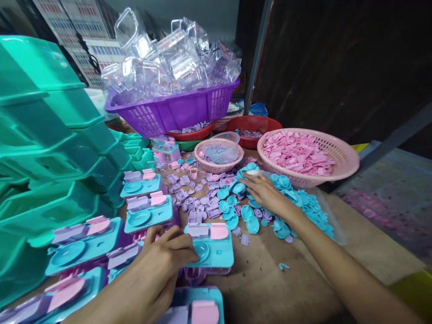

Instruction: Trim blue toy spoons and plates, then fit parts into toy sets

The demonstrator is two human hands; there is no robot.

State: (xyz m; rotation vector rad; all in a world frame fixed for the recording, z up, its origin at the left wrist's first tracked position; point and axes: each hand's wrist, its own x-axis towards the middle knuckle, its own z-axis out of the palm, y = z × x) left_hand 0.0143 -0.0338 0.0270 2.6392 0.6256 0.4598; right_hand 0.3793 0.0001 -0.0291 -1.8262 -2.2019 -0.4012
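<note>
Lying flat on the brown surface [270,279], the teal tray [211,247] in front of the person runs its long axis from nine o'clock to three o'clock, its top face turned up; it is smooth moulded plastic, a rounded rectangle carrying a lilac block [197,230] and a pink block [219,231] along its twelve o'clock edge and a round teal dish [201,249] sunk toward its nine o'clock end. The left hand [162,258] comes in from seven o'clock with its grip curled nearly closed, fingers bent over the tray's nine o'clock end and pressing on the dish; whether it pinches a small piece there I cannot tell. The right hand [266,193] stretches out toward one o'clock, palm down, fingers spread loosely and resting on a heap of small teal oval dishes [297,207], closed round nothing that shows. Between the hands lies a scatter of little lilac pieces [199,202]. Filled trays [148,213] line up toward nine o'clock, beside stacked glossy green bins [43,135]. A pink mesh basket [340,157] of pink pieces sits at one o'clock, and a purple slatted basket [175,110] of clear plastic cases at twelve.
</note>
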